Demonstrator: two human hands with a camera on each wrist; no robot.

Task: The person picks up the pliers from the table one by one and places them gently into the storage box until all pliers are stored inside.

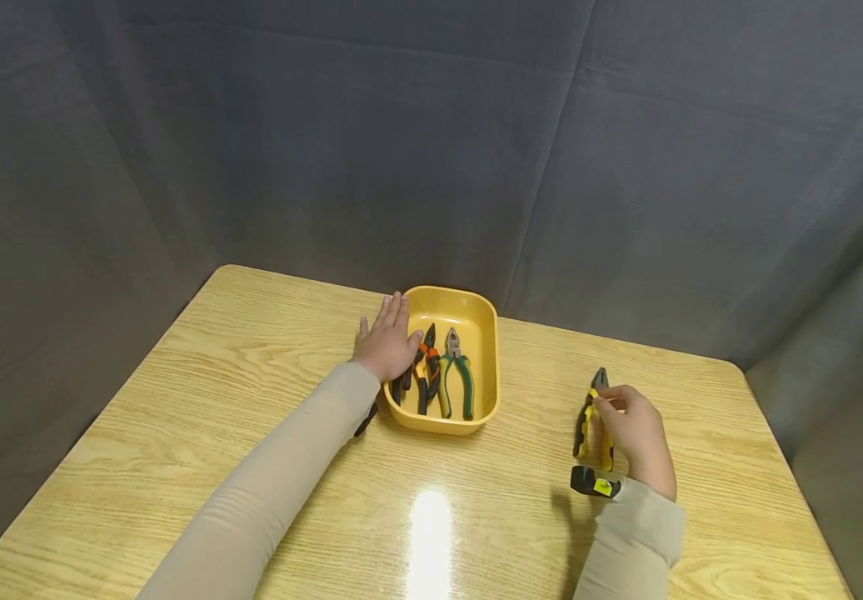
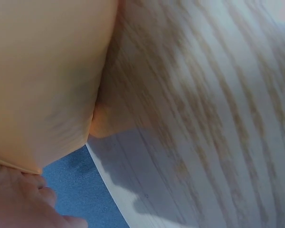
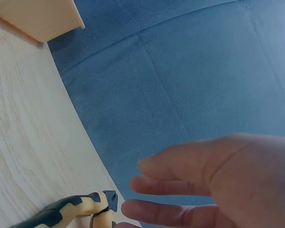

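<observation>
My left hand (image 1: 388, 346) rests on the left rim of a yellow plastic tray (image 1: 487, 367), its fingers stretched toward the back. Inside the tray lie green-handled pliers (image 1: 467, 387) and orange-and-black pliers (image 1: 422, 383). Another dark-handled tool (image 1: 397, 390) lies partly hidden beside that hand. Over on the right, yellow-and-black pliers (image 1: 584, 425) lie on the table with their jaws pointing to the back. My right hand (image 1: 637, 429) hovers close beside them; in the right wrist view its fingers (image 3: 156, 211) are extended near the pliers' head, with no grip visible.
The wood-grain table (image 1: 289, 500) has rounded back corners. A dark grey-blue curtain (image 1: 371, 150) hangs behind it and along the sides. The tray stands near the back edge. A black wrist device (image 1: 585, 481) is worn on the right wrist.
</observation>
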